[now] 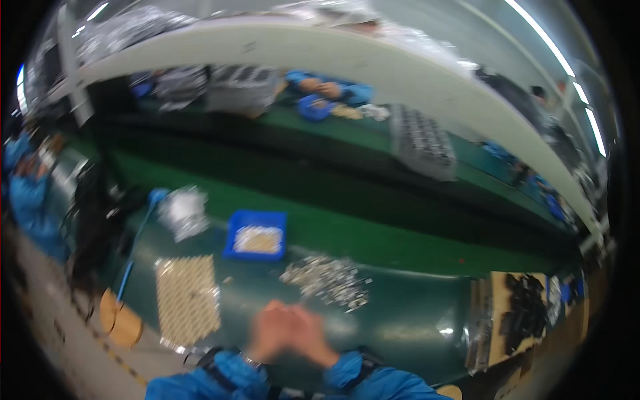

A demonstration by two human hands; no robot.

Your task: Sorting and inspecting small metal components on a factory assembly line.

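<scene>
My left hand point(272, 329) and my right hand point(309, 333) are drawn together over the near middle of the green work surface. Both are blurred, but their fingers look curled in and meet at the tips; whatever they hold, if anything, cannot be made out. Just beyond my right hand lies a loose pile of small shiny metal-and-white pieces point(328, 280). To the left of my left hand is a flat sheet of beige parts in rows point(188, 300), with clear plastic about its edges. Farther off stands a blue bin point(255, 218) with small pale parts inside.
A clear plastic bag point(183, 212) lies at the far left. Stacked boards with black parts point(520, 307) stand at the right. Beyond runs a green conveyor point(360, 200), then another bench where a person's hands point(320, 87) work by a blue bowl point(314, 107). A white shelf point(287, 47) spans overhead.
</scene>
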